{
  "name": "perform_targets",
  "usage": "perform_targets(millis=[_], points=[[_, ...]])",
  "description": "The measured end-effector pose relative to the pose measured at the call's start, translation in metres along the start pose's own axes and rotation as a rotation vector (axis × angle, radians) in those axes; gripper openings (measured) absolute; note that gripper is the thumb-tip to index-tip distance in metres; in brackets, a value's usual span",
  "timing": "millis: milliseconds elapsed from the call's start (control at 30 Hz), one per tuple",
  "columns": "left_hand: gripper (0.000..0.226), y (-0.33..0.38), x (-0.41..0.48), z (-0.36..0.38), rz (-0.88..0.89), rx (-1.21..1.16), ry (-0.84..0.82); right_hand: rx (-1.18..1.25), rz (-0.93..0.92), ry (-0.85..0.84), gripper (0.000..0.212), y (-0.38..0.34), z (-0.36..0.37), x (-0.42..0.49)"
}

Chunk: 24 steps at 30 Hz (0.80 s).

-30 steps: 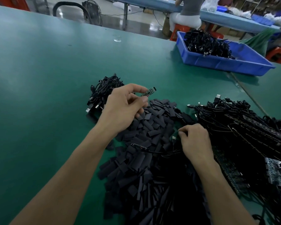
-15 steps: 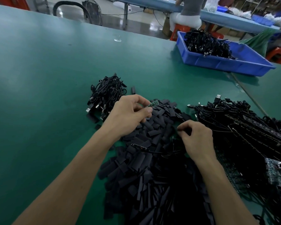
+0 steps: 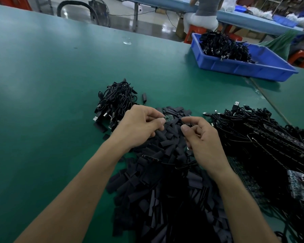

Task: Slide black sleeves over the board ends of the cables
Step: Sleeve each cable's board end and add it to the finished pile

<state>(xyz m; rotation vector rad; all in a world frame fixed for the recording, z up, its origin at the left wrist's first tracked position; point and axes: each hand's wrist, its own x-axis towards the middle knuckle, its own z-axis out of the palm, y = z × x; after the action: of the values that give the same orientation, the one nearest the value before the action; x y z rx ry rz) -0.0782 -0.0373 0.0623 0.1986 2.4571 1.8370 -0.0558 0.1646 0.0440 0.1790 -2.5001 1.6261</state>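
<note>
The left hand (image 3: pixel 140 127) pinches a small green board (image 3: pixel 169 118) between thumb and first finger, and the other fingers are curled under. The board sticks out toward the right hand (image 3: pixel 203 141), just above the big pile of sleeves (image 3: pixel 165 190) on the green table (image 3: pixel 42 85).

The right hand is close beside it. Its thumb and first finger are closed to a small pinch, and it seems to hold one black sleeve (image 3: pixel 189 122). It is black on black there, so I cannot be sure.

The board is tiny, light and stiff, with little parts on top that could snap or catch. It is best held by its edges, back near the wire end, so the tip stays free. The sleeve is soft, thin and flat. I think it needs a gentle squeeze on its sides to pop the mouth open. It should then slide on straight.
</note>
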Motion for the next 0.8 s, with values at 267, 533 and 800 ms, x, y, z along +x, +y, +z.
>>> perform_targets(millis=[267, 533, 800], points=[[0.004, 0.000, -0.001, -0.001, -0.031, 0.022, -0.026, -0.125, 0.113, -0.034, 0.031, 0.006, 0.002, -0.006], [0.008, 0.001, -0.003, -0.001, -0.044, 0.035, -0.037, -0.024, 0.221, -0.081, 0.009, 0.011, 0.001, -0.008], [0.008, 0.000, -0.003, -0.001, -0.043, 0.054, -0.043, 0.003, 0.154, -0.067, 0.029, 0.010, 0.005, -0.009]])
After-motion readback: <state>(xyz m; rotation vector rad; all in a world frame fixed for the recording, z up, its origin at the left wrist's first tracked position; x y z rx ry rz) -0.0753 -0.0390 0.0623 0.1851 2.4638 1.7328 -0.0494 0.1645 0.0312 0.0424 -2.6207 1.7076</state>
